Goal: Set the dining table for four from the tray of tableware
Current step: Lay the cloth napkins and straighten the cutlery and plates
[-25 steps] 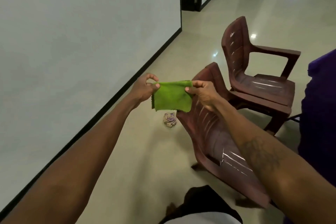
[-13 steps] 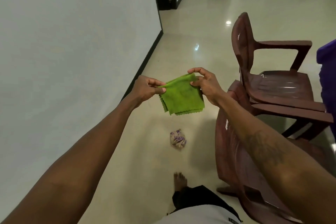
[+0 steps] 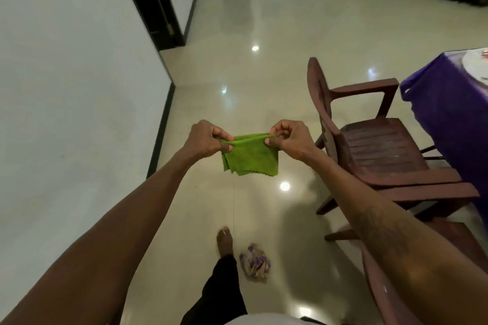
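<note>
A small green cloth napkin [image 3: 252, 157] with zigzag-cut edges hangs folded in front of me, above the floor. My left hand [image 3: 207, 140] pinches its top left corner and my right hand [image 3: 289, 138] pinches its top right corner, stretching the folded top edge between them. At the far right, the corner of the dining table under a purple cloth [image 3: 449, 111] shows, with the edge of a white plate [image 3: 476, 66] on it. No tray is in view.
A dark red plastic armchair [image 3: 369, 145] stands right of my hands, facing the table; a second one [image 3: 390, 295] sits lower right. A crumpled purple-and-tan wrapper [image 3: 254, 265] lies on the glossy floor by my bare foot [image 3: 224, 241]. A white wall runs along the left.
The view has swung up and right, bringing the table corner into sight. My hands moved closer together and level, holding the napkin's folded top edge straight; the wrapper now lies near my foot.
</note>
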A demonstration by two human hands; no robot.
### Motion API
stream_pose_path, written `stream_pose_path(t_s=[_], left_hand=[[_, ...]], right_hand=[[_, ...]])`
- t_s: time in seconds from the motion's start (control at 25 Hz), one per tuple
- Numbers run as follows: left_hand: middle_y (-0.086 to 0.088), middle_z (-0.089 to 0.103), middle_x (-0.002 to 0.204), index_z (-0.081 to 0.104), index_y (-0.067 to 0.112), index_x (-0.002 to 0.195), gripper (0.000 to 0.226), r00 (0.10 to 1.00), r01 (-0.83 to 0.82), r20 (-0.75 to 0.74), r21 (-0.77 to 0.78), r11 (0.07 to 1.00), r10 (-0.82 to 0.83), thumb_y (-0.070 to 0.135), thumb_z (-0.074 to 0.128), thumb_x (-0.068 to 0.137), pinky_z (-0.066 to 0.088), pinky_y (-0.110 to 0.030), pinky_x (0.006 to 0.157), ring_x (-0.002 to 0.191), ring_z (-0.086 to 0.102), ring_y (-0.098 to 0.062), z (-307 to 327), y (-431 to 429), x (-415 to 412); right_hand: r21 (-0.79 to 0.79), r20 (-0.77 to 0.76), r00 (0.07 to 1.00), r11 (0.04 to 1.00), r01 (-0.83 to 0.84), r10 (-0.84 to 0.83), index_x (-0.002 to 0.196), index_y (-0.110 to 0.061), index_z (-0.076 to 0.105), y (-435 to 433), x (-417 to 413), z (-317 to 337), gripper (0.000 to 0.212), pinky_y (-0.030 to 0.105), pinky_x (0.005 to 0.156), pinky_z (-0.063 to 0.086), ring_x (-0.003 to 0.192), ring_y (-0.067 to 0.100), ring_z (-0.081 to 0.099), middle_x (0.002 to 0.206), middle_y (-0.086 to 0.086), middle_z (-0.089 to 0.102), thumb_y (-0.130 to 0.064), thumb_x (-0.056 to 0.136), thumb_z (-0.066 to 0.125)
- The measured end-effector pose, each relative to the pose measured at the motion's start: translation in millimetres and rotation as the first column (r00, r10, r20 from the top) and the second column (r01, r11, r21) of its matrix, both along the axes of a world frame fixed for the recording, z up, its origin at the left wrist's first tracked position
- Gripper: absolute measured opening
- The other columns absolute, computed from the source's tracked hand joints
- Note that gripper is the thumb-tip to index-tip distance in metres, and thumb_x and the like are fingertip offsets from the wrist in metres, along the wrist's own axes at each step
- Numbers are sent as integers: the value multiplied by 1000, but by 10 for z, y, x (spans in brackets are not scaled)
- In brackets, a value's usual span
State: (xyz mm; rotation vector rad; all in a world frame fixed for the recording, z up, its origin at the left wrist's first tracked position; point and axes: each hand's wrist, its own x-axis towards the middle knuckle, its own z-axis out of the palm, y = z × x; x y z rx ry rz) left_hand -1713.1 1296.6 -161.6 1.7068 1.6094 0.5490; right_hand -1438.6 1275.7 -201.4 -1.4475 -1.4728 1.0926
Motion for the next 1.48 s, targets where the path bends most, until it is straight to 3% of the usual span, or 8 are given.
stream_pose_path(t_s=[0.2, 0.36, 0.52, 0.76, 0.92, 1.04, 1.28, 1.48], left_hand=[[0, 77, 74, 82, 27, 80, 28, 983, 142, 122, -13, 990, -140, 14, 98, 61, 61, -30, 72, 74, 71, -12, 9, 1448, 43], [-5, 76, 92, 71, 15, 121, 51, 929, 258, 319, -199, 946, -186, 7, 90, 75, 60, -28, 85, 93, 74, -18, 235, 2630, 2], [-1, 72, 96, 76, 15, 95, 4, 913, 409, 149, -319, 855, -381, 15, 73, 92, 54, -41, 98, 101, 64, -20, 267, 3609, 247], [-16, 69, 130, 67, 4, 129, 45, 770, 525, 580, -336, 782, -267, 32, 69, 93, 50, -50, 109, 124, 64, -35, 2, 4987, 870], [-11, 72, 126, 64, 11, 133, 40, 774, 491, 594, -345, 800, -219, 38, 60, 103, 57, -52, 98, 118, 69, -31, -213, 5756, 1821], [-10, 73, 125, 62, 13, 132, 41, 779, 457, 607, -376, 806, -158, 43, 56, 104, 60, -49, 91, 115, 70, -31, -209, 6344, 2547], [-11, 78, 97, 63, 3, 133, 48, 700, 602, 712, -548, 581, -55, 37, 63, 101, 61, -34, 77, 85, 76, -20, -142, 7337, 3780], [-15, 69, 132, 59, 8, 140, 43, 693, 684, 713, -605, 408, -103, 19, 64, 99, 53, -53, 101, 122, 66, -33, -375, 8014, 5001]], right_hand=[[-60, -142, 958, 968, 242, -248, 88, -21, 74, 1010, -58, -23, 25, 57, 85, 60, 74, 22, 63, 72, 21, 62, -2, 76, 85], [-129, -315, 882, 937, 326, -350, 121, -9, 69, 1764, -200, 349, 39, 43, 92, 61, 88, 20, 69, 84, 9, 67, -2, 84, 80], [-154, -379, 826, 908, 389, -417, 126, -3, 68, 2464, -159, 485, 41, 30, 93, 60, 100, 21, 68, 105, 14, 66, -5, 86, 80], [-219, -480, 738, 879, 423, -474, 84, -14, 78, 3689, 483, 127, 14, 40, 98, 56, 105, 25, 72, 98, 6, 76, -26, 91, 77], [-362, -460, 614, 767, 530, -642, 124, -8, 65, 4662, 962, -50, 42, 52, 97, 55, 113, 29, 66, 124, 10, 69, -42, 106, 47], [-396, -566, 466, 720, 571, -680, 122, -13, 67, 5212, 1456, -89, 39, 46, 92, 59, 115, 27, 69, 119, 7, 74, -43, 108, 45], [-391, -738, 297, 743, 544, -606, 137, 1, 59, 5890, 2471, 49, 54, 53, 112, 45, 126, 36, 63, 134, 22, 65, -29, 95, 72], [-440, -762, 124, 648, 622, -636, 142, -4, 56, 6396, 3285, -147, 49, 60, 110, 44, 127, 40, 61, 137, 21, 63, -12, 95, 68]])
